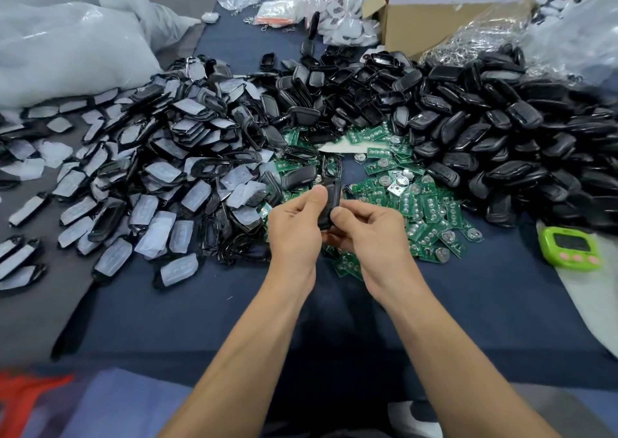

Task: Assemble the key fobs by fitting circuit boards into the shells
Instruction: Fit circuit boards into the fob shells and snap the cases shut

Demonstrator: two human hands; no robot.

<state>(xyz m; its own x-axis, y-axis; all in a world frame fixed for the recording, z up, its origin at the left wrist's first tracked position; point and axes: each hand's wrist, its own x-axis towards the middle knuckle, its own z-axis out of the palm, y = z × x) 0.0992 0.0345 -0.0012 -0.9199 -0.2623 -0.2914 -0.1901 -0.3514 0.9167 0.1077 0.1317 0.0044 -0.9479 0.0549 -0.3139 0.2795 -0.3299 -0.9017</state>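
Both hands are on one black fob [333, 192], held edge-up just above the near-left part of the board pile [418, 203]. L hand [294, 226] grips it w/ thumb on the side and fingers curled behind; R hand [368, 233] pinches the lower end, thumb on top. Can't tell if a board is seated inside, since the hands hide the open face. Step looks like pressing the fob closed, prob. mid-cycle for this unit. To do it well: check the board sits flat in its pocket before squeezing, line up the halves at one end first, then walk thumb pressure along the seam so the clips catch evenly. Don't force a skewed board; a coin cell or clip could pop. Work over the pile so a dropped part lands w/ its kind. Spare shells [485, 129] lie right of and beyond the pile, pad-fitted fronts [167, 176] left of it, timer [570, 248] further right.
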